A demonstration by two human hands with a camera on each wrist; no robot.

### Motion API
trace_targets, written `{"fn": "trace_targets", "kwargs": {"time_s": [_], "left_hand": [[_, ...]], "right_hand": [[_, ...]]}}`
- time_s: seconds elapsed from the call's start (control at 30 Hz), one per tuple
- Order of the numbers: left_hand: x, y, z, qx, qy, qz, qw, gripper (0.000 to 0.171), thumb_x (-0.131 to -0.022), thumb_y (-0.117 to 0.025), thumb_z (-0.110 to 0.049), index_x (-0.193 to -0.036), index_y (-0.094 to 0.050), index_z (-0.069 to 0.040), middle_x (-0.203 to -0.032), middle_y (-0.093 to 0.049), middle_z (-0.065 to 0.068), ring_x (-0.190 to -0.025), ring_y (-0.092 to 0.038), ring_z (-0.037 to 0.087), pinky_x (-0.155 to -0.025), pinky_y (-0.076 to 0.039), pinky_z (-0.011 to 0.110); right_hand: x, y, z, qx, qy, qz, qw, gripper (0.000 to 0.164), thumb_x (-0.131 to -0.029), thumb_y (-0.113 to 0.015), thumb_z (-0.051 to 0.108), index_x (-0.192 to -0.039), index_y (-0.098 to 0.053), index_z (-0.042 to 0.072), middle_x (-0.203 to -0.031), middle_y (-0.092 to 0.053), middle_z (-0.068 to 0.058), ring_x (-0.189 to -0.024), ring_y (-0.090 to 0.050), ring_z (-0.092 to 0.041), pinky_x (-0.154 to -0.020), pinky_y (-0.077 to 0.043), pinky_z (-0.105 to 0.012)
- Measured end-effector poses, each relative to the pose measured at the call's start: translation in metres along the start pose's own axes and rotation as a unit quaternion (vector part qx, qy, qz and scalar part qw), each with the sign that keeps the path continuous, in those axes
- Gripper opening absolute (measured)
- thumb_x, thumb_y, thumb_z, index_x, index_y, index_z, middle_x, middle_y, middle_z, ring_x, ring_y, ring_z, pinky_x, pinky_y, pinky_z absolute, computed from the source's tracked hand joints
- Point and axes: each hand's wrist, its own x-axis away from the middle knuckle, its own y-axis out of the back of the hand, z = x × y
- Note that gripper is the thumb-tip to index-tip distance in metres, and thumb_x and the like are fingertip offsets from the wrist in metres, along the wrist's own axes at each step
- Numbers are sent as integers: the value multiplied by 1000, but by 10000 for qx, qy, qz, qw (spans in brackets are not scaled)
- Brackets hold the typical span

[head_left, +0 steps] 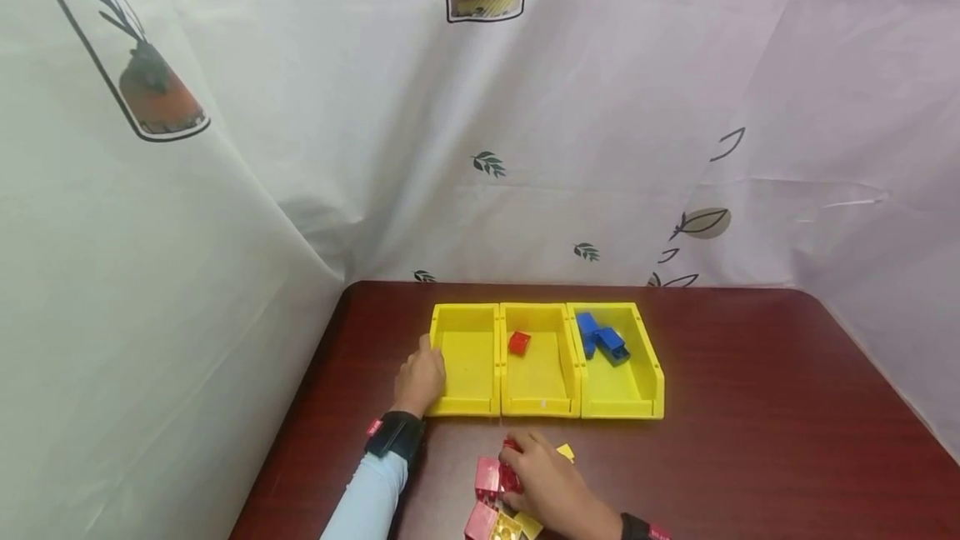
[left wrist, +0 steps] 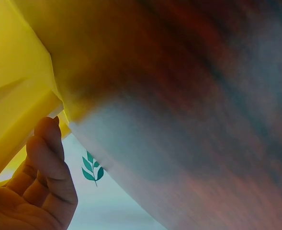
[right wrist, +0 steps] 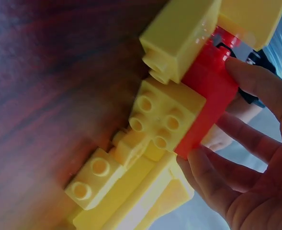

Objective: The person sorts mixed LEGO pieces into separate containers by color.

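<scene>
Grip [right wrist: 265,194] on red block [right wrist: 210,96], palm side, right-wrist view only

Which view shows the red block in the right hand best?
Right wrist: red block close up, its long side visible. Head shows it small, partly covered by the right hand; left wrist doesn't show it.

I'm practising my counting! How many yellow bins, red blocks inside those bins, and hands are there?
Yellow bins: 3
Red blocks inside the bins: 1
Left hand and right hand: 2
Total: 6
</scene>
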Motion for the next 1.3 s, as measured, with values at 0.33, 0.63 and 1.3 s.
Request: {"fn": "trace_targets", "kwargs": {"time_s": [0.33,0.63,1.3], "left_hand": [[-1,-1,0,0,9,5,10000,38,-102,-46,-26,-134,-41,-7,-88,-60,14,-70,-58,27,-67,-49,43],[-1,-1,0,8,22,17,10000,38,-102,-47,-27,-134,-41,-7,-88,-60,14,-70,-58,26,-67,-49,43],[-3,-3,3,25,-31,-9,10000,37,-102,-45,-27,-133,-42,-6,-89,-61,15,-70,-58,28,-67,-49,44]], "right_hand": [[1,-4,6,408,-187,-58,9990,44,-71,-87,35,-106,-67,16,-115,-63,-9,-102,-59,-27,-71,-57,-39],[0,-7,3,552,0,-239,9982,43,-71,-85,39,-103,-67,16,-111,-64,-8,-98,-60,-24,-74,-56,-38],[-37,72,-34,-489,-171,-1321,9899,38,-66,-91,25,-91,-66,11,-83,-65,1,-76,-58,-15,-64,-51,-24]]}}
